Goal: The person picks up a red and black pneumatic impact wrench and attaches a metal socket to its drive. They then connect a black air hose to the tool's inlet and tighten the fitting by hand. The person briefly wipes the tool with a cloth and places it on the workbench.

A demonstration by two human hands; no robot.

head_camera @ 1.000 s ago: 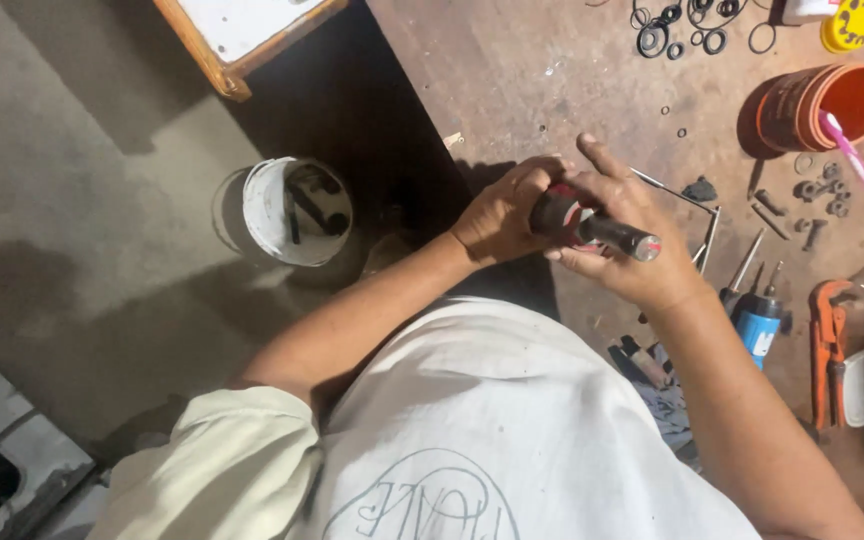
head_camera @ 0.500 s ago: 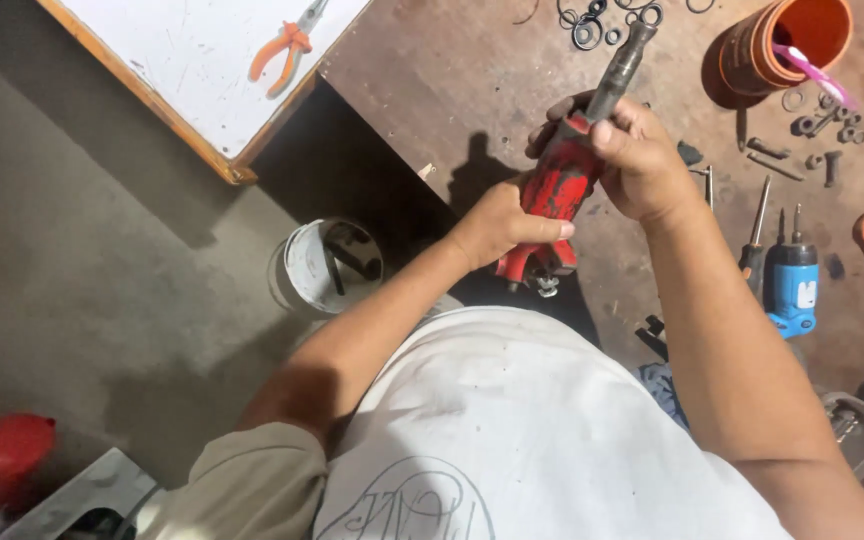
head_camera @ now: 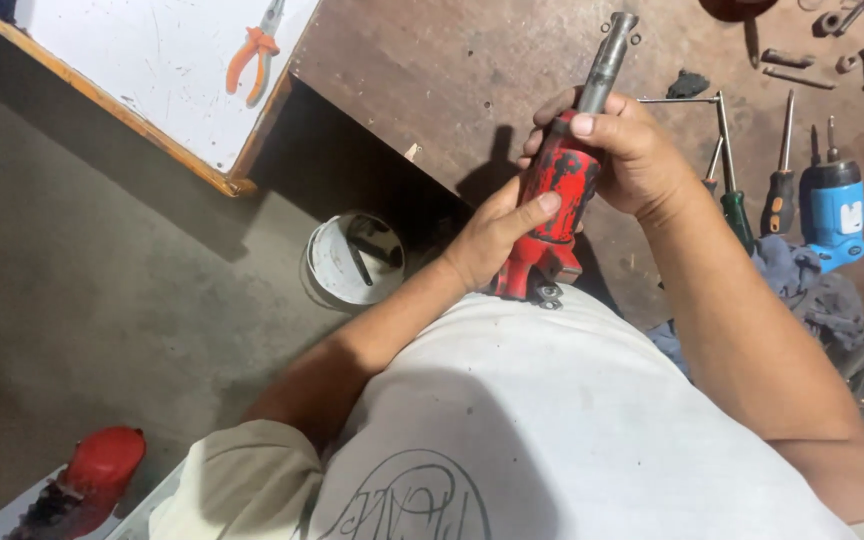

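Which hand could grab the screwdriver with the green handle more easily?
Probably the right hand. It grips the upper part of the red tool, and the green-handled screwdriver lies just beside that wrist. The left hand holds the tool's lower end, on the far side from the screwdriver.

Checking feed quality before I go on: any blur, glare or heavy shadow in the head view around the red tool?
Head view: red tool and both hands sharp, left hand, right hand; no glare; soft shadow on the brown bench; dark gap under its edge.
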